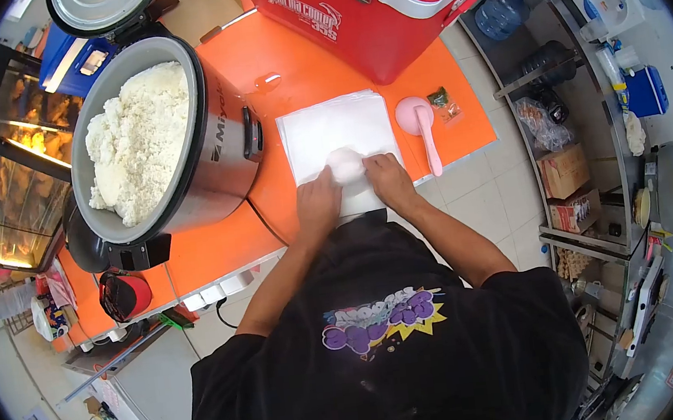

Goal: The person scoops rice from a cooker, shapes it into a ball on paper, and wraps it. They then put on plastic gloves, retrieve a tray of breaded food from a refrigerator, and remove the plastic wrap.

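A stack of white paper sheets point(308, 135) lies on the orange table, with a rounded white mound point(346, 165) on its near half; the mound looks like rice, but its grains do not show. My left hand point(319, 201) is closed on the paper just left of the mound. On the other side, my right hand point(388, 180) has its fingers curled at the paper, close to the mound. A pink rice scoop point(425, 131) rests on a pink round dish point(408, 112), right of the stack. Beyond it is a small clear packet point(444, 104) with green contents.
To the left stands a large rice cooker point(220, 152) full of white rice point(140, 140), its lid point(98, 9) open. A red cooler box point(366, 26) sits at the back. Further left is a lit glass food warmer point(23, 153). Metal shelves point(543, 106) line the right side.
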Demonstrator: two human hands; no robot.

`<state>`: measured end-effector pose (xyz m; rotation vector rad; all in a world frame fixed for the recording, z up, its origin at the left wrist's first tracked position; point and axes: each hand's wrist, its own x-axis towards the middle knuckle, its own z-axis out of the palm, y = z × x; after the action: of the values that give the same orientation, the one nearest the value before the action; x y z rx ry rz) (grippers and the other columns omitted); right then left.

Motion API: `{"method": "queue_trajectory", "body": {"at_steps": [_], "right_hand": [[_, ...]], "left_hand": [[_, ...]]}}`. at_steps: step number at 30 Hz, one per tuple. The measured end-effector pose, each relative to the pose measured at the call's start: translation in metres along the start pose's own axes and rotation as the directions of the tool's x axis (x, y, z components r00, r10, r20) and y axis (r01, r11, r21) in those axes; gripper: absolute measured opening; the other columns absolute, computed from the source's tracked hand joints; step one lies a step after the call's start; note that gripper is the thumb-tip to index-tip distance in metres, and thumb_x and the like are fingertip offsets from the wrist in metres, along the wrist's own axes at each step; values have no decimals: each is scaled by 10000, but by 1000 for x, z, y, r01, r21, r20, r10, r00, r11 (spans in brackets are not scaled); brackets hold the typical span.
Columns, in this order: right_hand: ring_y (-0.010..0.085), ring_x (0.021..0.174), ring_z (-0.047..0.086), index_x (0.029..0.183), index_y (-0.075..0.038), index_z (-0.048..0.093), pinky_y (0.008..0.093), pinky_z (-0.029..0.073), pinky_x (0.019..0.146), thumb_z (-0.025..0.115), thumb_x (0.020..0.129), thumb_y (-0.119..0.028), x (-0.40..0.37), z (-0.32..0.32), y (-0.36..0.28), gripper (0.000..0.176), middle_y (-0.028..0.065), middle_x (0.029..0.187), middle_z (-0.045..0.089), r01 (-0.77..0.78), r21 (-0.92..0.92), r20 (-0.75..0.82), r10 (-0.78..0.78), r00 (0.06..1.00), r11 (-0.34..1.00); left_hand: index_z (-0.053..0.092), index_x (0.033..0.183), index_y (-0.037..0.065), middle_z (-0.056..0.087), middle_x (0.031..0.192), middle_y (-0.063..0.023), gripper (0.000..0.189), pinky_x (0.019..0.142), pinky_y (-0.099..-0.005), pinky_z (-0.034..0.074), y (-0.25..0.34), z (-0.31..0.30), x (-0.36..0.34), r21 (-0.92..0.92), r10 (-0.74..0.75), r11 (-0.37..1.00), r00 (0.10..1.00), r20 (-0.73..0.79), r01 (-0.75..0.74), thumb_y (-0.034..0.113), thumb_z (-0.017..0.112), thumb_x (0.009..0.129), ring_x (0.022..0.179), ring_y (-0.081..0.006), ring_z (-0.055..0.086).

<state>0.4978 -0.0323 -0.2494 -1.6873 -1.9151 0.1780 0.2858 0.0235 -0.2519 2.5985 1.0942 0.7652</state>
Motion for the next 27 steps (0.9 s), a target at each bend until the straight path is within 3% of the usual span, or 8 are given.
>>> {"method": "queue_trajectory", "body": {"at_steps": [2, 5, 10, 12, 13, 22, 25, 27], "right_hand": [[393, 946, 695, 1170, 40, 701, 485, 543, 847, 564, 946, -96, 16, 4, -6, 296, 229, 990, 722, -340, 249, 58, 337, 940, 907], [431, 905, 710, 1106, 58, 726, 485, 555, 827, 603, 965, -225, 42, 17, 4, 340, 280, 937, 725, -660, 455, 267, 616, 741, 597], [243, 842, 716, 1026, 66, 748, 358, 555, 773, 773, 894, -334, 68, 8, -15, 421, 195, 936, 754, -777, 347, 287, 729, 621, 525], [233, 848, 710, 1045, 65, 743, 340, 546, 767, 799, 881, -344, 61, 14, -23, 444, 173, 952, 755, -764, 392, 266, 732, 627, 512], [211, 864, 701, 1077, 61, 729, 326, 541, 772, 810, 875, -321, 57, 15, -28, 440, 153, 977, 750, -727, 471, 223, 730, 646, 500], [160, 920, 686, 1274, 46, 555, 277, 539, 757, 783, 941, -176, 27, -8, -40, 460, 117, 1014, 713, -654, 665, 340, 634, 695, 360], [187, 940, 692, 1259, 23, 528, 305, 558, 754, 798, 925, -151, 28, -35, -35, 463, 129, 1035, 700, -633, 761, 395, 675, 624, 140], [202, 953, 695, 1250, 15, 525, 325, 573, 775, 796, 923, -141, 28, -53, -19, 453, 138, 1066, 692, -557, 830, 390, 716, 579, -2]], "left_hand": [[584, 1270, -51, 715, 1038, -225, 496, 841, -489, 543, 5, 0, 13, -85, -380, 904, 878, 290, 419, 227, 752, 896, 924, -426, 684], [578, 1270, -62, 733, 1004, -232, 486, 892, -451, 552, 15, -2, 26, -326, -531, 718, 787, 313, 615, 251, 733, 931, 950, -411, 709], [543, 1256, -52, 699, 1115, -197, 507, 928, -423, 556, 15, 7, 40, -450, -674, 425, 606, 422, 786, 296, 736, 940, 1043, -298, 688], [454, 1254, -1, 555, 1234, -165, 473, 961, -472, 535, 16, 10, 46, -661, -655, -316, 348, 671, 681, 300, 705, 989, 1135, -307, 602], [371, 1226, 20, 474, 1213, -162, 491, 946, -531, 545, 11, 11, 47, -692, -612, -387, 391, 687, 610, 304, 701, 997, 1150, -324, 574], [336, 1283, 26, 514, 1185, -189, 615, 805, -377, 532, 34, -2, 48, -742, -637, -356, 433, 638, 568, 195, 777, 888, 1068, -239, 577], [365, 1282, 66, 533, 1183, -161, 565, 961, -443, 463, 47, -1, 55, -714, -603, -323, 446, 662, 622, 296, 736, 922, 1119, -252, 552], [405, 1241, 150, 596, 1264, -79, 415, 1148, -503, 243, 47, -4, 66, -713, -461, -309, 557, 691, 629, 323, 664, 967, 1285, -237, 513]]}}
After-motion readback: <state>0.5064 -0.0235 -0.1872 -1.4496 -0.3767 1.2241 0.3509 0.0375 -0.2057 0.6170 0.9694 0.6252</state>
